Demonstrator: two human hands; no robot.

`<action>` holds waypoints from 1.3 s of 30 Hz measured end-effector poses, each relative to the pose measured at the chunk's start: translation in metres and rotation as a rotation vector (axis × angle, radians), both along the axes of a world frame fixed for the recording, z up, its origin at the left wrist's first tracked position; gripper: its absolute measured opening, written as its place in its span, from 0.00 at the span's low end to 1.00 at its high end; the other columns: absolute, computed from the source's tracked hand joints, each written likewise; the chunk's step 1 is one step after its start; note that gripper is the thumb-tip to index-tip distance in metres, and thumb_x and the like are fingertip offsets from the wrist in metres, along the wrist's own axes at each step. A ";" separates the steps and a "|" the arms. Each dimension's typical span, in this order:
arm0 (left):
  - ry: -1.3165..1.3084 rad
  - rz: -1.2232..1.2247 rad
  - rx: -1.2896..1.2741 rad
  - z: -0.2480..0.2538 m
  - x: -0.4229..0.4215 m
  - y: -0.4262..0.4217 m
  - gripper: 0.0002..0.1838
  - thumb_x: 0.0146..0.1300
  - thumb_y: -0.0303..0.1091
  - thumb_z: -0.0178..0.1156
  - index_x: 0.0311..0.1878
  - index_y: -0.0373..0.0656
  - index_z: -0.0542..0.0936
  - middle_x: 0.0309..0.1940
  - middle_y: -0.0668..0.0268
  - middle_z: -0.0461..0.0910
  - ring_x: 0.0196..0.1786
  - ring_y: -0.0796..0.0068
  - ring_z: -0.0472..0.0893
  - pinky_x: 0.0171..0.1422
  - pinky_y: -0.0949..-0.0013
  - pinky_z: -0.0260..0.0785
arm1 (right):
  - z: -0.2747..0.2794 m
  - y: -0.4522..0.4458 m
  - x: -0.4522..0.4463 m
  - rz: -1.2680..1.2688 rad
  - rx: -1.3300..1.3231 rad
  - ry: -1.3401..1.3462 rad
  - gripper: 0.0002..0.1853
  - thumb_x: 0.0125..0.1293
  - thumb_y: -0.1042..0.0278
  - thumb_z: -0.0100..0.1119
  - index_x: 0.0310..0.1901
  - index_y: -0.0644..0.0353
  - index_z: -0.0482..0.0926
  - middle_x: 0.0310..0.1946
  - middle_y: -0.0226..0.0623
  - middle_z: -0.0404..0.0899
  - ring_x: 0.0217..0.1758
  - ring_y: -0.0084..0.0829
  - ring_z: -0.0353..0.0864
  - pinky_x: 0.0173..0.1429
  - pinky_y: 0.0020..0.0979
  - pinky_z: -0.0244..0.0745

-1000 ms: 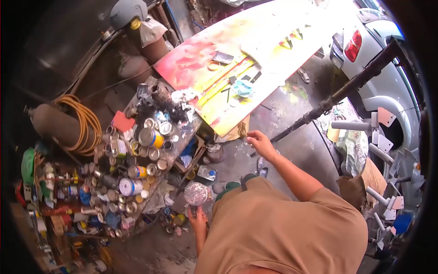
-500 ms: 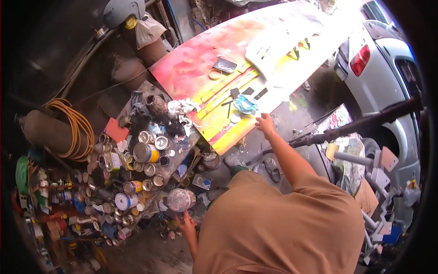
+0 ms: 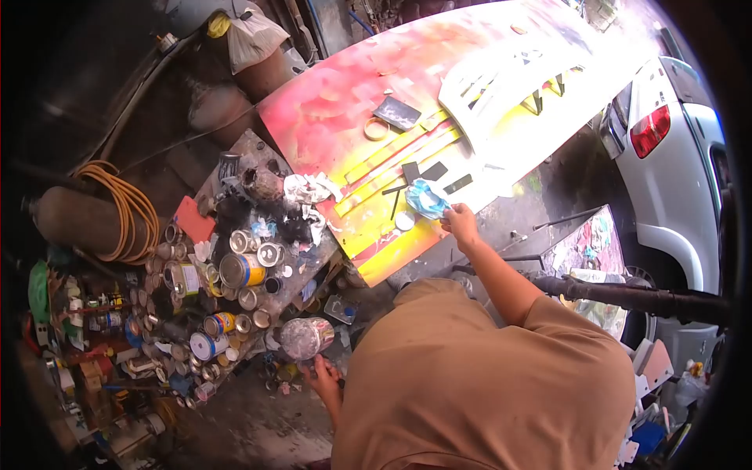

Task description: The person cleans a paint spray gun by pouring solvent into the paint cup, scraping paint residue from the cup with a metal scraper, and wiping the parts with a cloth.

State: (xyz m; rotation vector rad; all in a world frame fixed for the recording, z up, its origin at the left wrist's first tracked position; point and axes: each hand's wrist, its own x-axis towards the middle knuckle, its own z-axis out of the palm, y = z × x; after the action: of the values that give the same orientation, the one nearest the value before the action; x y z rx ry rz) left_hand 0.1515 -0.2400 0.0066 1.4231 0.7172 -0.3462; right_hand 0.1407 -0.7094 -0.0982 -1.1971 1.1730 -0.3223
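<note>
My right hand is at the near edge of the panel, its fingers closed on the rim of a crumpled light-blue thing, cloth or plastic. The red, yellow and white panel bears a white disc and black strips beside it. Low at the left, my left hand is closed just below a round, paint-smeared container and appears to hold it from beneath; a dark part shows by the fingers, and the grip is partly hidden.
A bench at the left carries several paint cans and rags. On the panel lie a tape roll, a dark pad and a curved white piece. A dark pole and a car are at the right.
My right hand has moved forward from open air to the panel and taken hold of the light-blue thing. The view has shifted; my left hand stays with the smeared container.
</note>
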 end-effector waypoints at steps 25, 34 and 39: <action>-0.036 -0.093 -0.004 0.000 0.019 -0.045 0.25 0.70 0.35 0.59 0.68 0.45 0.65 0.26 0.72 0.69 0.19 0.84 0.63 0.23 0.73 0.58 | 0.088 -0.034 0.073 0.615 -0.888 0.084 0.09 0.65 0.67 0.63 0.42 0.63 0.80 0.41 0.46 0.79 0.44 0.47 0.81 0.48 0.43 0.75; -0.008 -0.042 0.023 0.003 0.015 -0.046 0.29 0.70 0.35 0.59 0.71 0.46 0.62 0.25 0.73 0.68 0.19 0.84 0.63 0.22 0.74 0.57 | 0.144 -0.036 0.108 0.567 -0.744 -0.103 0.11 0.67 0.68 0.63 0.48 0.63 0.82 0.40 0.42 0.80 0.41 0.37 0.80 0.47 0.35 0.74; -0.003 0.004 0.003 0.000 0.009 -0.039 0.33 0.69 0.33 0.61 0.74 0.47 0.59 0.26 0.72 0.69 0.19 0.83 0.63 0.23 0.74 0.58 | 0.194 -0.025 0.133 0.565 -0.762 -0.322 0.11 0.67 0.70 0.63 0.49 0.61 0.82 0.40 0.40 0.80 0.40 0.33 0.79 0.47 0.32 0.73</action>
State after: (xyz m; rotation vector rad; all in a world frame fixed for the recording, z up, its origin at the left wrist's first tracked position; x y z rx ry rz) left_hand 0.1609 -0.2791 0.0065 1.4244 0.7182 -0.3403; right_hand 0.2734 -0.7347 0.0956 -1.9862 0.3808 -0.5259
